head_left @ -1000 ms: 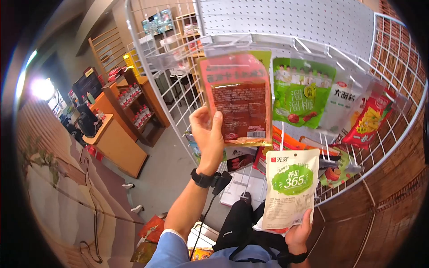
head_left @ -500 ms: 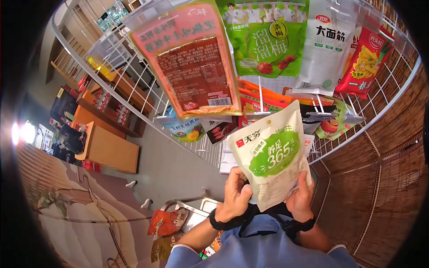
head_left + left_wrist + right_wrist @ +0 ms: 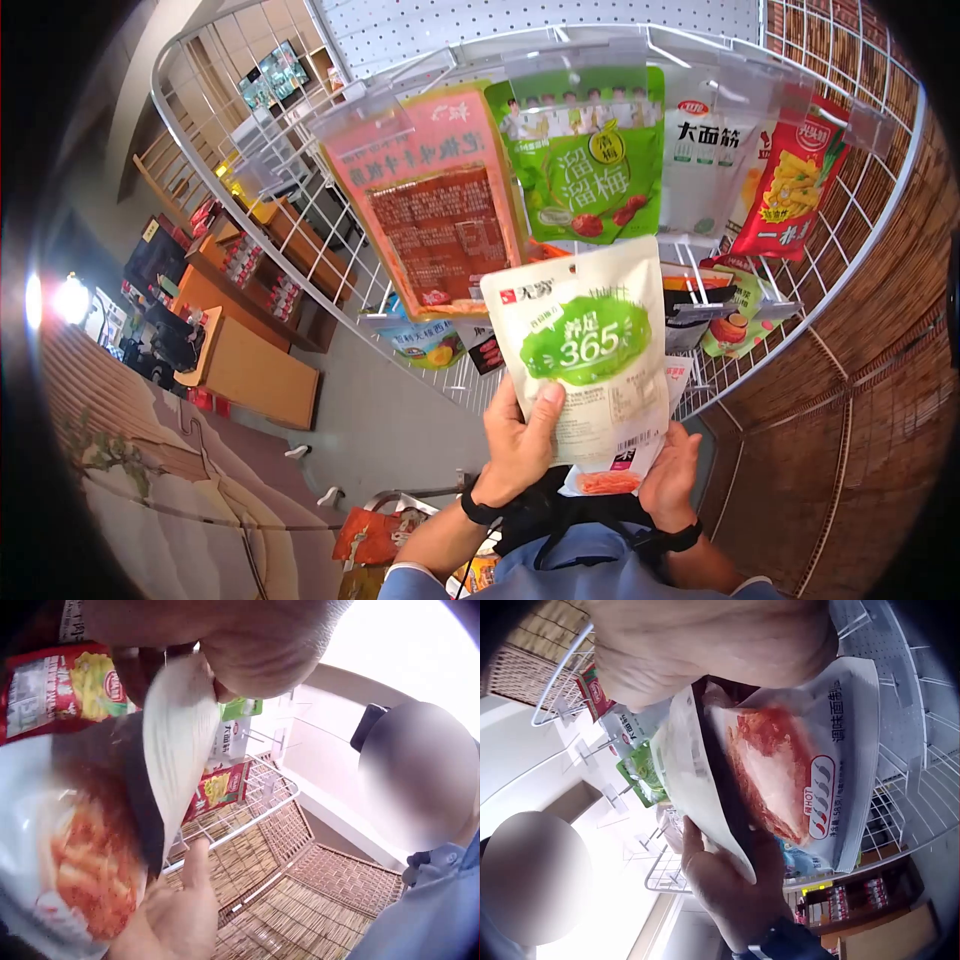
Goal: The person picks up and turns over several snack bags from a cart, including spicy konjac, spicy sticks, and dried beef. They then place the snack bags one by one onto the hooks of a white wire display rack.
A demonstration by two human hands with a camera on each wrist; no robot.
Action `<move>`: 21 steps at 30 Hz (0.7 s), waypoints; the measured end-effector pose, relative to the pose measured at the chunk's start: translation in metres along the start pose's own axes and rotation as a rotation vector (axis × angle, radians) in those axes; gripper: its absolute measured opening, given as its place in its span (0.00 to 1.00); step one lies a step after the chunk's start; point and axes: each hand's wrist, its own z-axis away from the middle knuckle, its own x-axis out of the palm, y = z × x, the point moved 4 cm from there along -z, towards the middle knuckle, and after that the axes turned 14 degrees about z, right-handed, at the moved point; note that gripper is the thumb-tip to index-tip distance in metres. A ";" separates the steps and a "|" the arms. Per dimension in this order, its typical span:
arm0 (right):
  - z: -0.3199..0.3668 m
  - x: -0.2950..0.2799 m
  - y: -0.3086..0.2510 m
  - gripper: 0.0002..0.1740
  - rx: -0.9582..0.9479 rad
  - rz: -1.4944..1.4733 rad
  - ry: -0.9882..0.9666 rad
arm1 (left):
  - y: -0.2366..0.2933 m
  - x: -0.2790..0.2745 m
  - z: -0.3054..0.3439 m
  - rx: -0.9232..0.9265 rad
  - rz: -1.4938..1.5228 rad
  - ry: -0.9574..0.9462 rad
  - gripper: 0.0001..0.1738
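Note:
In the head view my left hand (image 3: 522, 435) pinches the lower left of a cream pouch (image 3: 610, 395) with a green patch and "365", thumb across its front. Behind it, a white snack bag (image 3: 612, 482) with a picture of red strips shows below the pouch. My right hand (image 3: 670, 480) holds this bag at the lower right, its fingers partly hidden. The right wrist view shows the white bag (image 3: 844, 742) large, facing away from the pouch (image 3: 686, 772). A red packet (image 3: 82, 690) with yellow pieces appears close behind the bag in the left wrist view.
Ahead stands a white wire rack (image 3: 880, 190) with hanging snacks: a pink-and-brown pack (image 3: 440, 235), a green plum bag (image 3: 590, 170), a white bag (image 3: 700, 160) and a red packet (image 3: 795, 180). More packs hang lower. A woven screen (image 3: 850, 420) stands on the right.
My left hand has come down from the hanging pink-and-brown pack to the cream pouch. The pouch tilted, then straightened, and the white bag now shows more below it.

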 end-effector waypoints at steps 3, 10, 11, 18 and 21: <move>0.001 -0.005 -0.001 0.44 -0.017 0.039 -0.019 | 0.024 0.012 -0.029 0.120 0.010 -0.023 0.20; 0.007 -0.006 -0.007 0.37 -0.010 0.080 -0.007 | 0.053 0.038 -0.089 0.298 0.054 -0.090 0.21; 0.007 -0.007 -0.007 0.37 -0.020 0.087 -0.006 | 0.057 0.041 -0.095 0.314 0.023 -0.089 0.20; 0.004 -0.010 -0.011 0.36 -0.063 0.112 0.004 | 0.053 0.043 -0.128 0.241 0.084 -0.117 0.18; 0.003 -0.009 -0.010 0.36 -0.065 0.089 0.003 | 0.049 0.041 -0.130 0.217 0.099 -0.101 0.18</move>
